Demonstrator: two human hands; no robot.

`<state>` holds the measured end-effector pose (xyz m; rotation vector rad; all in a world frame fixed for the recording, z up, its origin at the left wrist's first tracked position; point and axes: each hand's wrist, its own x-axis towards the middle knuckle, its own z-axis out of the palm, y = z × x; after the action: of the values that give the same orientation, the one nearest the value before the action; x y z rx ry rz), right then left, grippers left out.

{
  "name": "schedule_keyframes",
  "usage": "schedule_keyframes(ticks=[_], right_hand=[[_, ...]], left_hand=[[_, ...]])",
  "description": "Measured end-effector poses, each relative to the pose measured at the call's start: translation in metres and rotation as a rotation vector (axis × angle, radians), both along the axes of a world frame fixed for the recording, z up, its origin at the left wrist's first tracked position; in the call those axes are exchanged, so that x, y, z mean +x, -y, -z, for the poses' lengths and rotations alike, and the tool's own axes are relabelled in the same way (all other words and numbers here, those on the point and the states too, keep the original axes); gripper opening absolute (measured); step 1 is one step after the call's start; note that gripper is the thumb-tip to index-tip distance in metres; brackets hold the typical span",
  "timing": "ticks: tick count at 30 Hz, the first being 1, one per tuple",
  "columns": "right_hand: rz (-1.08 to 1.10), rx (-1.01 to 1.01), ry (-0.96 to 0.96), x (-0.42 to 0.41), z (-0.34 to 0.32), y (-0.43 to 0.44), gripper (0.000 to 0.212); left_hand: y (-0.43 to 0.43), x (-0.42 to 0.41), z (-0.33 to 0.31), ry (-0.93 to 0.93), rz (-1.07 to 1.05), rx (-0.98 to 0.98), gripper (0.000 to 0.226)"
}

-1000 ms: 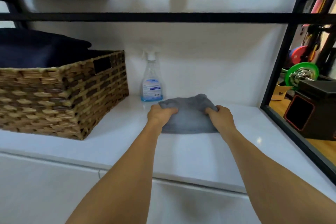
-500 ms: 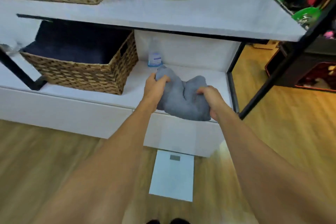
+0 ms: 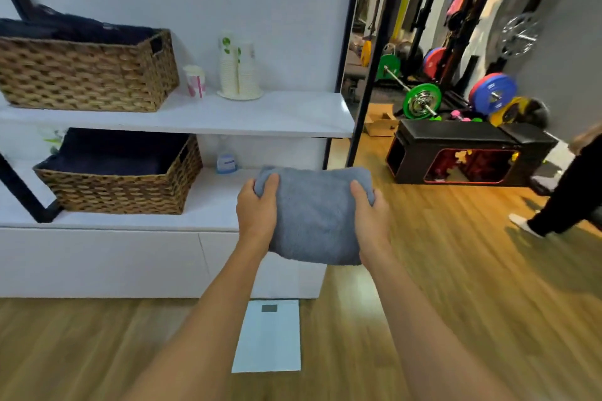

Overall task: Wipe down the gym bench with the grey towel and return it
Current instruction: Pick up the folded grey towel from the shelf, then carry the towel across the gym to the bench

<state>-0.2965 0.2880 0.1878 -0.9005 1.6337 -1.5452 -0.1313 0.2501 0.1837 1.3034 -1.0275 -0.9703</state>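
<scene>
The grey towel (image 3: 314, 215) is a folded, thick bundle held off every surface between both hands, in front of the right end of the lower shelf (image 3: 208, 208) and above the wooden floor (image 3: 456, 270). The left hand (image 3: 257, 212) grasps the towel's left edge, thumb on the near face and fingers curled round behind it. The right hand (image 3: 371, 218) grasps the right edge in the same manner. Both forearms extend forward from the bottom of the view. The black padded bench (image 3: 456, 137) stands on the floor to the right of the shelving unit, well apart from the towel; its side shows red-outlined openings. A barbell with a green plate (image 3: 422, 101) lies behind the bench, with blue and red plates near it. On the lower shelf, a wicker basket (image 3: 123, 185) holds dark fabric, and a spray bottle (image 3: 225, 159) stands at the back wall just beside the basket. On the upper shelf (image 3: 277, 114) stand a second wicker basket (image 3: 88, 75), also holding dark fabric, a pink-and-white cup (image 3: 195, 81) and stacked paper cups (image 3: 239, 72). A white bathroom scale (image 3: 268, 338) lies on the floor at the base of the shelving unit, below the towel. A second person (image 3: 566, 192) in dark clothing is partly in view at the right edge.
</scene>
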Motion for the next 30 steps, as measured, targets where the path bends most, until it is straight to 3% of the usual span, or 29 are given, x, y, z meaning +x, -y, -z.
schedule_keyframes(ticks=[7, 11, 14, 22, 30], right_hand=[[0.141, -0.101, -0.017, -0.117, -0.048, -0.033, 0.029], [0.189, -0.135, -0.047, -0.209, -0.056, -0.014, 0.047], [0.180, -0.155, -0.062, -0.284, -0.059, 0.019, 0.047], [0.154, -0.116, -0.168, -0.447, -0.081, 0.160, 0.037], [0.124, -0.165, -0.146, -0.538, -0.071, 0.384, 0.036]], left_hand=[[-0.022, -0.116, -0.052, -0.009, 0.123, -0.091, 0.030], [0.000, -0.206, -0.058, -0.023, 0.183, -0.111, 0.028], [0.034, -0.279, -0.059, -0.017, 0.195, -0.112, 0.030], [0.159, -0.440, -0.079, -0.054, 0.132, -0.098, 0.031], [0.386, -0.532, -0.073, 0.007, 0.074, -0.149, 0.035]])
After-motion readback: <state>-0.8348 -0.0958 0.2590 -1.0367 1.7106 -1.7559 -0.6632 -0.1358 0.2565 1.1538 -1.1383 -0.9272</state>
